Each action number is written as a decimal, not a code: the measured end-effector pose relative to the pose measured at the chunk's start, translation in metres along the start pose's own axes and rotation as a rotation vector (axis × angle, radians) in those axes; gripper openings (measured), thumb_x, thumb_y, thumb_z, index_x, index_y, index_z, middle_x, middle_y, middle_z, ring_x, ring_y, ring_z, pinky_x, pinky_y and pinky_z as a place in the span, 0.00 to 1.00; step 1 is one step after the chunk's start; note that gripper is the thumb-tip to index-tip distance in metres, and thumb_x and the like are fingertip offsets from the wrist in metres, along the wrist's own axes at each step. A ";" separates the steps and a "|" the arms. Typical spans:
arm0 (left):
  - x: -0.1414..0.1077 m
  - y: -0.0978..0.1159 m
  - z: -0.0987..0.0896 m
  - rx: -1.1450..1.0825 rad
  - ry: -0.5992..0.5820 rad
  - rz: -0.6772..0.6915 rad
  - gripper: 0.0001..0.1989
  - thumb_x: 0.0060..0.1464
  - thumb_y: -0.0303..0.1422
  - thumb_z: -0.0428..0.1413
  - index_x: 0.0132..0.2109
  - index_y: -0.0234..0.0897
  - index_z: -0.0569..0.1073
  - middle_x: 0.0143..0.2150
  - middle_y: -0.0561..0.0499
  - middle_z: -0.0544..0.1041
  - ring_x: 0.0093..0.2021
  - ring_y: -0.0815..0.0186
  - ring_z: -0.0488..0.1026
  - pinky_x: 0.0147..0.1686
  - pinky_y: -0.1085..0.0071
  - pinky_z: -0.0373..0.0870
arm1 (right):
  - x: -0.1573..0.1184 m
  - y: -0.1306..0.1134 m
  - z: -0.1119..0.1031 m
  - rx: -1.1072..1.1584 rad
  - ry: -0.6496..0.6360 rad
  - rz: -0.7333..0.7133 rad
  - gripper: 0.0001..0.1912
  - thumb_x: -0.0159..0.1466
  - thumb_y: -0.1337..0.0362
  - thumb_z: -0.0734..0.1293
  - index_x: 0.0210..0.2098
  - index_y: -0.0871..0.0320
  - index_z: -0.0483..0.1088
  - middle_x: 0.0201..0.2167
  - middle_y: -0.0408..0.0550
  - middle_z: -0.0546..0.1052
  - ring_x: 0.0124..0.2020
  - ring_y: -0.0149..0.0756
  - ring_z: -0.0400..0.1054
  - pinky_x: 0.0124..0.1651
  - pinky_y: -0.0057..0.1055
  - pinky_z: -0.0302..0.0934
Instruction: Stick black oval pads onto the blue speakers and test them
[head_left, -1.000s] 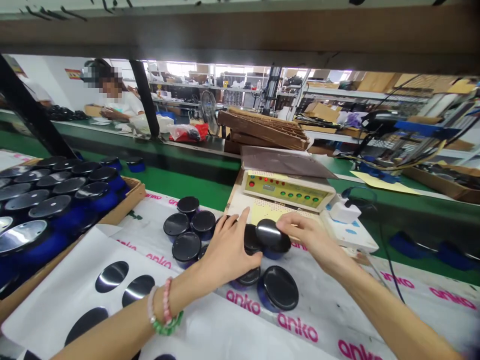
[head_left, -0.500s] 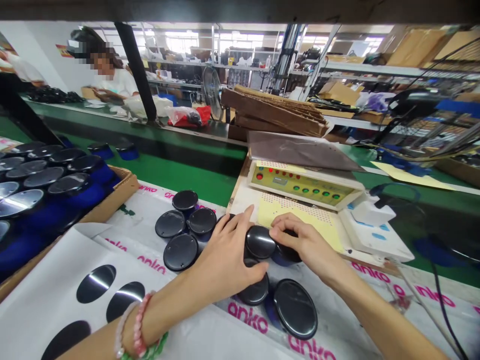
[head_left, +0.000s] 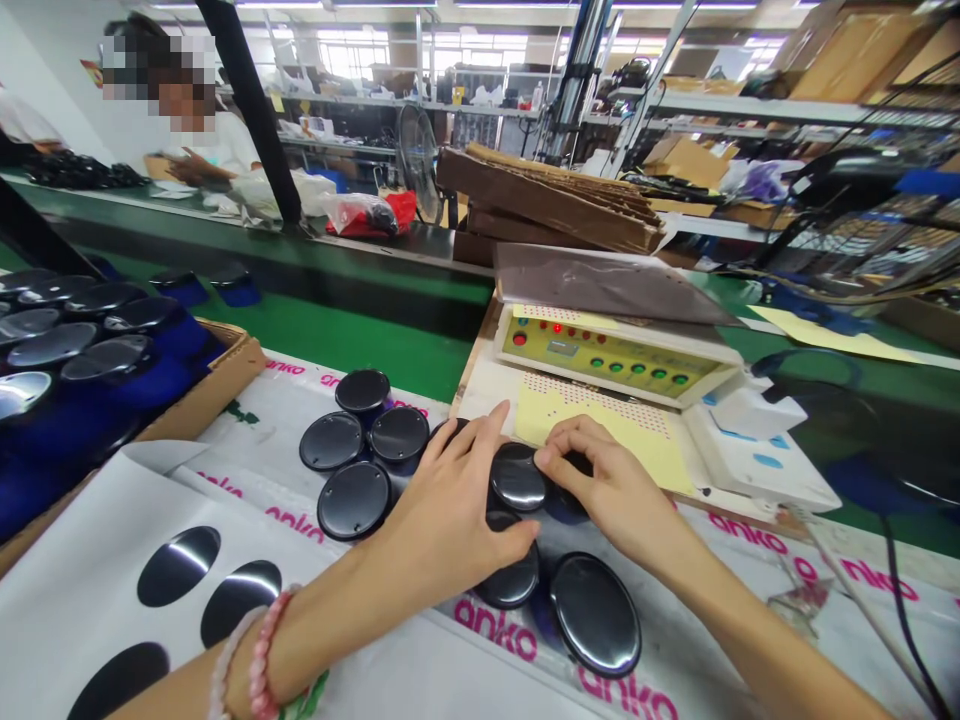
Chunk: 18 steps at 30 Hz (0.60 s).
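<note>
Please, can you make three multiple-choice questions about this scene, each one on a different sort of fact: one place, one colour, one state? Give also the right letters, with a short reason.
1. Where is the glossy black disc?
A. In the cardboard tray
B. Between the left hand and the right hand
C. On the control panel

2. What colour is the anko lettering?
A. Pink
B. Green
C. Blue

3. How is the left hand?
A. Closed in a fist
B. Holding a screwdriver
C. Open, with fingers spread

Answers:
1 B: the disc sits between the two hands.
2 A: the word is printed in pink on white.
3 C: its fingers spread over the discs.
</note>
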<state>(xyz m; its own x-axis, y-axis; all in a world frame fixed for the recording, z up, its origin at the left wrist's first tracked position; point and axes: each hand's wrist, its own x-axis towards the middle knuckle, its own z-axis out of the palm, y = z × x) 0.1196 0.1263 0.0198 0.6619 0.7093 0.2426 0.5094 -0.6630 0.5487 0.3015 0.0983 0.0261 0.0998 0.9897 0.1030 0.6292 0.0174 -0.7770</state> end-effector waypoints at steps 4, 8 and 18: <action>0.000 0.000 0.000 0.008 0.000 0.007 0.45 0.50 0.37 0.58 0.66 0.36 0.40 0.61 0.43 0.65 0.65 0.58 0.54 0.65 0.54 0.46 | -0.002 0.000 0.003 -0.050 0.043 -0.015 0.11 0.59 0.59 0.62 0.22 0.54 0.63 0.31 0.47 0.68 0.39 0.42 0.62 0.44 0.40 0.55; 0.000 0.001 -0.001 0.008 0.002 0.017 0.45 0.50 0.37 0.58 0.66 0.36 0.39 0.60 0.43 0.67 0.64 0.57 0.56 0.64 0.52 0.49 | -0.003 -0.002 0.006 -0.092 0.067 -0.035 0.11 0.60 0.60 0.61 0.23 0.54 0.62 0.31 0.47 0.67 0.39 0.42 0.62 0.43 0.40 0.55; 0.000 0.002 0.000 0.070 0.018 0.041 0.43 0.52 0.37 0.57 0.66 0.33 0.41 0.62 0.40 0.63 0.64 0.55 0.55 0.64 0.52 0.49 | -0.006 -0.003 0.008 -0.229 0.111 -0.109 0.10 0.61 0.63 0.60 0.23 0.54 0.58 0.29 0.46 0.67 0.36 0.41 0.62 0.38 0.37 0.56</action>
<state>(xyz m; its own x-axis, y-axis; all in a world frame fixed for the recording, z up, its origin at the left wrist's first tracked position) 0.1204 0.1247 0.0206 0.6735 0.6849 0.2781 0.5197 -0.7063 0.4807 0.2925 0.0940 0.0232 0.0977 0.9619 0.2554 0.7975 0.0779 -0.5982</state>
